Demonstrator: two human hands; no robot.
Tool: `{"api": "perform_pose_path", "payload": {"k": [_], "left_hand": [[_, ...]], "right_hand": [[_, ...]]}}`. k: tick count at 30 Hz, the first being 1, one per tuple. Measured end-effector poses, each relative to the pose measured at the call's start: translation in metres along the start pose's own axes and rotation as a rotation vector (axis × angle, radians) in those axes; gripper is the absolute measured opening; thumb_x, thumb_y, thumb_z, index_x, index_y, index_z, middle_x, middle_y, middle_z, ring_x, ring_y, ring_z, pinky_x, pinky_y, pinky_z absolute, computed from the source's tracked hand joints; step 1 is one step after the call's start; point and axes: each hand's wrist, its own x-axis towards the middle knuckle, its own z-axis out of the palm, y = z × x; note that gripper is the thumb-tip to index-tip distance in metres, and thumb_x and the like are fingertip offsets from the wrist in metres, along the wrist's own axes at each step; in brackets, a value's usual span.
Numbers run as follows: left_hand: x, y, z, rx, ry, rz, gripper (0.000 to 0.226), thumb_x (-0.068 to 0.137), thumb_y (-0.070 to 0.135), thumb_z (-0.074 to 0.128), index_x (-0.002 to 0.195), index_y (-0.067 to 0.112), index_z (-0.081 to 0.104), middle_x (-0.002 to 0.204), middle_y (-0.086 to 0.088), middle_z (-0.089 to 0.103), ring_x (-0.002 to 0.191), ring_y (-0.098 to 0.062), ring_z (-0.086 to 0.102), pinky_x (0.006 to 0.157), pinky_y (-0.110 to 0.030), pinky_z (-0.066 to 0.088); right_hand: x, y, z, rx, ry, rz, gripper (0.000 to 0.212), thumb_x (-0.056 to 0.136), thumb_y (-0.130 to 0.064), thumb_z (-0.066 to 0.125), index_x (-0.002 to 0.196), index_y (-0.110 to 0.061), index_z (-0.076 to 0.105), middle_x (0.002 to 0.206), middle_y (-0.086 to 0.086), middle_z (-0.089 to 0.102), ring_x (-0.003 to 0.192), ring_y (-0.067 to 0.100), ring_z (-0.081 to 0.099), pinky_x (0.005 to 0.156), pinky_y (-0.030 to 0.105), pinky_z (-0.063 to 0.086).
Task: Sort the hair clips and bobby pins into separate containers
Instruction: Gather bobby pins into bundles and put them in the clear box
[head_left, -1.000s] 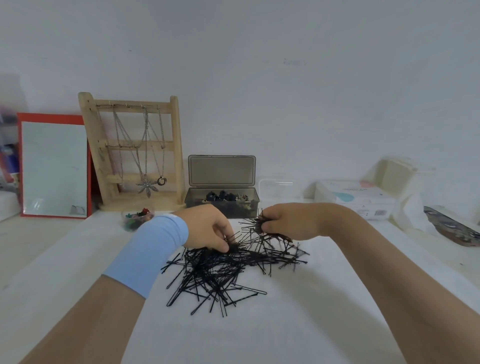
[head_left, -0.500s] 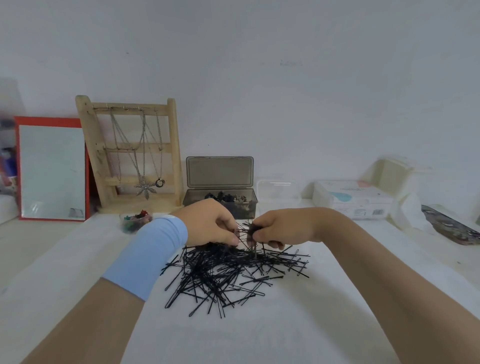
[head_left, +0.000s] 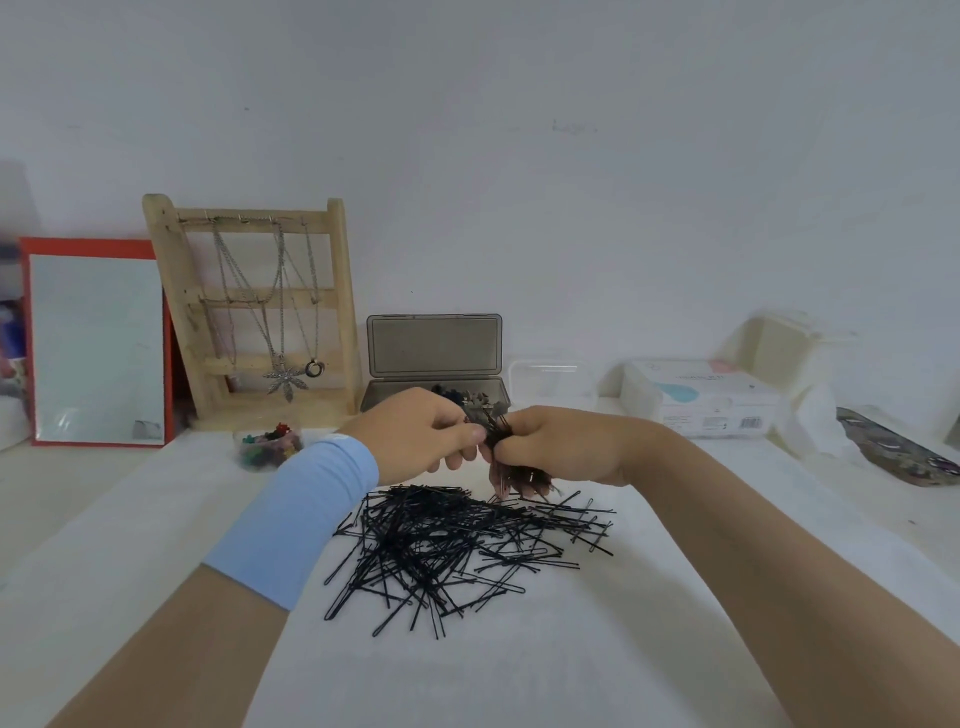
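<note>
My right hand (head_left: 558, 449) is clenched around a bunch of bobby pins (head_left: 498, 441) whose top my left hand (head_left: 415, 436) pinches between thumb and fingertips, both raised above the loose pile of pins (head_left: 447, 545) on the white table (head_left: 519, 665), with the open grey box (head_left: 434, 374) just beyond.

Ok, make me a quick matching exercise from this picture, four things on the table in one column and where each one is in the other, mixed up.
Things:
1. bundle of bobby pins
2. pile of bobby pins
3. necklaces
4. mirror

Places:
A. hanging on the wooden rack
B. leaning on the wall at far left
C. spread on the white cloth
D. pinched between the left hand and right hand

Pairs: 1-D, 2-C, 3-A, 4-B
</note>
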Motion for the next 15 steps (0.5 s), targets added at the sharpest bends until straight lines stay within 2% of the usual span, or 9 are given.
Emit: {"api": "perform_pose_path", "payload": {"k": [4, 7, 10, 12, 15], "left_hand": [[0.0020, -0.0008, 0.0033, 0.040, 0.123, -0.028, 0.032, 0.090, 0.051, 0.058, 0.073, 0.026, 0.069, 0.069, 0.014, 0.069, 0.062, -0.006, 0.062, 0.072, -0.031, 0.053], [0.0024, -0.0013, 0.0037, 0.020, 0.265, -0.026, 0.024, 0.084, 0.053, 0.065, 0.075, 0.030, 0.067, 0.073, 0.012, 0.067, 0.070, -0.006, 0.061, 0.067, -0.029, 0.049], [0.0027, -0.0009, 0.0029, -0.074, 0.321, 0.000, 0.003, 0.090, 0.038, 0.062, 0.088, 0.036, 0.061, 0.085, 0.014, 0.067, 0.080, -0.007, 0.064, 0.075, -0.030, 0.051], [0.0026, 0.0003, 0.0027, -0.136, 0.339, 0.021, 0.009, 0.095, 0.029, 0.055, 0.100, 0.037, 0.058, 0.091, 0.015, 0.067, 0.084, -0.008, 0.065, 0.084, -0.035, 0.053], [0.0007, 0.0041, 0.0023, -0.180, 0.339, 0.084, 0.022, 0.100, 0.030, 0.047, 0.118, 0.041, 0.054, 0.107, 0.017, 0.064, 0.098, -0.008, 0.063, 0.095, -0.040, 0.050]], "right_hand": [[0.0040, 0.0021, 0.0049, 0.120, 0.023, -0.014, 0.013, 0.085, -0.022, 0.047, 0.091, -0.012, 0.052, 0.078, 0.006, 0.068, 0.071, 0.022, 0.059, 0.069, 0.035, 0.046], [0.0057, 0.0041, 0.0056, 0.192, 0.040, -0.025, 0.018, 0.084, -0.027, 0.049, 0.091, -0.011, 0.050, 0.076, 0.006, 0.067, 0.067, 0.022, 0.060, 0.062, 0.032, 0.045], [0.0069, 0.0064, 0.0041, 0.323, 0.044, -0.072, 0.008, 0.092, -0.022, 0.045, 0.092, -0.015, 0.048, 0.083, 0.009, 0.069, 0.064, 0.022, 0.059, 0.054, 0.028, 0.041], [0.0078, 0.0077, 0.0024, 0.397, 0.066, -0.087, 0.007, 0.094, -0.020, 0.044, 0.091, -0.015, 0.048, 0.083, 0.011, 0.068, 0.063, 0.023, 0.056, 0.052, 0.027, 0.039], [0.0091, 0.0091, 0.0016, 0.450, 0.089, -0.087, 0.009, 0.087, -0.020, 0.046, 0.087, -0.011, 0.046, 0.068, 0.010, 0.060, 0.060, 0.026, 0.049, 0.057, 0.032, 0.038]]}}
